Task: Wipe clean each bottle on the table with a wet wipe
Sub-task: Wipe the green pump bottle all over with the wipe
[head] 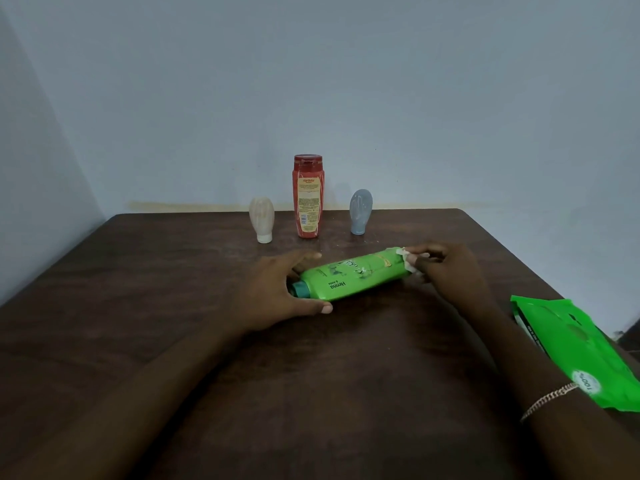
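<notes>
Green bottle (349,277) lies on its side mid-table (173,306), teal cap (299,289) pointing left, base to the right.

Left hand (273,292) grips the cap/shoulder end: thumb on the near side, fingers wrapped round the far side. Right hand (446,268) pinches the wet wipe (405,258) against the base end. Wipe is mostly hidden under the fingers, only white edges show.

Handling, my read: thin-walled plastic, light, some give if squeezed. Glossy label plus a damp wipe means slippery, and lying down it will want to roll. Best hold is where the left hand is now, at the neck and shoulder, the stiffest part, which leaves the body free for the wipe. Can't tell how full it is.

Far side, standing in a row, left to right: cream bottle (262,220) on its cap, red bottle (308,197) upright, grey-blue bottle (361,211) on its cap. The two small ones look tippy, so take them by the body. None of the three is being touched.

Green wipes pack (571,348) sits at the near right edge.
</notes>
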A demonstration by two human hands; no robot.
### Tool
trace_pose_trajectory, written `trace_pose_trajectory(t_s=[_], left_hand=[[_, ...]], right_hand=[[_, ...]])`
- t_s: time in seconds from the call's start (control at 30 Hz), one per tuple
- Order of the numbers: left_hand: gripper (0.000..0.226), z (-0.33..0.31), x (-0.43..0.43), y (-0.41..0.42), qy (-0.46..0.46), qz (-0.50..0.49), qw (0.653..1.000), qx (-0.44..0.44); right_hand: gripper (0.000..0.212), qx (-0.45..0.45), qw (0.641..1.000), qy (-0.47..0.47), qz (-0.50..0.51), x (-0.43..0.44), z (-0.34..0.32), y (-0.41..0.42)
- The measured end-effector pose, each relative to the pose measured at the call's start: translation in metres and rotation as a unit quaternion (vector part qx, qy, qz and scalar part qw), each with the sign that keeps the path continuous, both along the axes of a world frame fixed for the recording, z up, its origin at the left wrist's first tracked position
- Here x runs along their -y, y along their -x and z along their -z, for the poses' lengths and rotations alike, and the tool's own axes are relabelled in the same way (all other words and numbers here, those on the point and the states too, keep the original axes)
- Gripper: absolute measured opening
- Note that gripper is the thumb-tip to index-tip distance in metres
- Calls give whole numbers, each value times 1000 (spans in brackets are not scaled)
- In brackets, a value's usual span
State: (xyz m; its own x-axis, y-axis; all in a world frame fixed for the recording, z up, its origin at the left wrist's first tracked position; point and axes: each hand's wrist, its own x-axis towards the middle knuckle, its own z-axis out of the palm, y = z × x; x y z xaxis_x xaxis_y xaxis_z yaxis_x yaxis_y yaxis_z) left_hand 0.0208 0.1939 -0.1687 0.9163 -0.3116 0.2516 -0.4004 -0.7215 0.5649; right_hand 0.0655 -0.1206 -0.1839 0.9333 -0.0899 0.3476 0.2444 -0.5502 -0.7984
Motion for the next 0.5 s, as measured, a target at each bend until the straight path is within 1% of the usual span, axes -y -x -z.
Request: trace_pose_trajectory(t_s=[0.07, 0.13, 0.23, 0.33, 0.43, 0.5], left_hand=[[102, -9, 1, 4, 46, -2, 999, -3], [106, -22, 0, 7, 123, 4, 992, 8], [103, -36, 3, 9, 251, 29, 967, 30], [94, -35, 18, 15, 322, 21, 945, 48], [77, -32, 35, 19, 373, 1, 924, 85], [65, -33, 43, 19, 391, -5, 916, 89]], right_hand=[[13, -9, 1000, -26, 6, 0, 3, -1], [12, -14, 998, -54, 15, -2, 4, 0], [11, -44, 992, -120, 3, -13, 8, 1], [14, -74, 978, -193, -13, -32, 15, 4], [19, -87, 969, -231, -16, -49, 18, 8], [18, -99, 965, -244, -19, -58, 18, 12]])
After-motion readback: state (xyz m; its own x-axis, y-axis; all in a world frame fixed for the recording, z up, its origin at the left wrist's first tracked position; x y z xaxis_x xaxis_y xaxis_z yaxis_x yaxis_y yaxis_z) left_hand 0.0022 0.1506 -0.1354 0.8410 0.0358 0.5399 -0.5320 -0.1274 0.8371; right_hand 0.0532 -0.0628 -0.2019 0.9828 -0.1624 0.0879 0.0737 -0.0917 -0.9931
